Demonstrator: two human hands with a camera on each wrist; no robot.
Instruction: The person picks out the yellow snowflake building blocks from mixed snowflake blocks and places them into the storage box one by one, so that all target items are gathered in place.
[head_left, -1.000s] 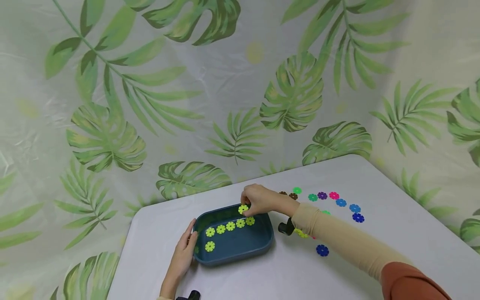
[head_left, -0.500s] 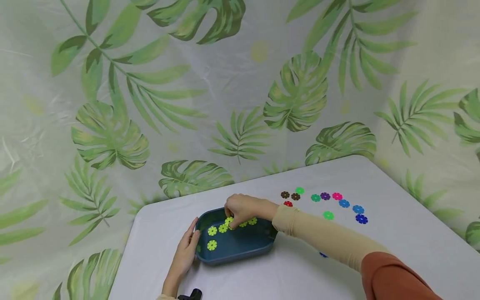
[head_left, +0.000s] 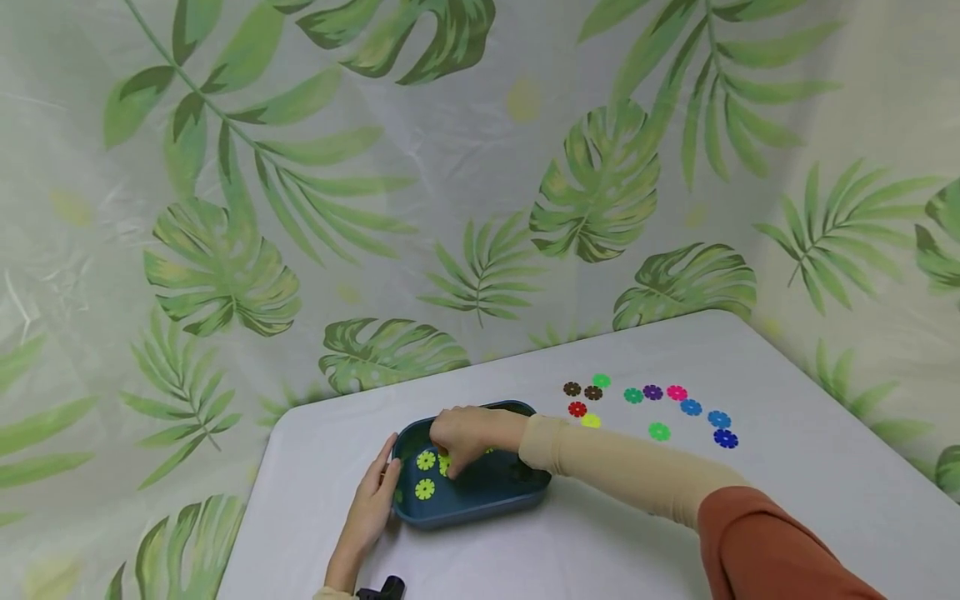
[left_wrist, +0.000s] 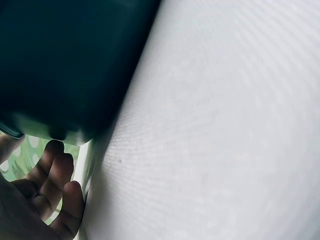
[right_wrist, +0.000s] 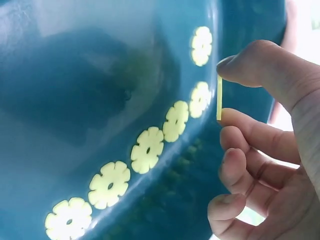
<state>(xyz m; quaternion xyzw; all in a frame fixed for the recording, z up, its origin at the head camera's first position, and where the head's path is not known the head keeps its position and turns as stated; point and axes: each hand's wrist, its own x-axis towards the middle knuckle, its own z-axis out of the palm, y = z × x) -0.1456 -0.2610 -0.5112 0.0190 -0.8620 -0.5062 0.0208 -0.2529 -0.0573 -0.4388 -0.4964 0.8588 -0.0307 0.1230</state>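
Note:
A dark blue plastic tray (head_left: pixel 491 493) with raised walls stands on the table. My left hand (head_left: pixel 369 500) grips its left end, thumb at the rim and fingers outside; the left wrist view shows fingertips (left_wrist: pixel 56 146) against the outer wall. Over the tray floor my right hand (head_left: pixel 463 433) pinches a yellow flower-shaped plastic disc (right_wrist: pixel 219 99) between thumb and index finger, seen edge-on in the right wrist view. Several matching discs (right_wrist: pixel 148 150) lie flat in a row along one wall, and another disc (head_left: pixel 424 489) lies apart from them. My right hand hides part of the row in the head view.
To the right of the tray, loose flower discs lie on the white table (head_left: pixel 600 533): brown (head_left: pixel 572 389), red (head_left: pixel 577 409), green (head_left: pixel 659 432), purple (head_left: pixel 652 392), pink (head_left: pixel 677 392) and blue (head_left: pixel 725 438). A leaf-print curtain (head_left: pixel 480 192) hangs behind the table.
My right hand has moved left and down into the tray with the yellow disc, from the far right side toward the left discs. My left hand stays at the tray's end.

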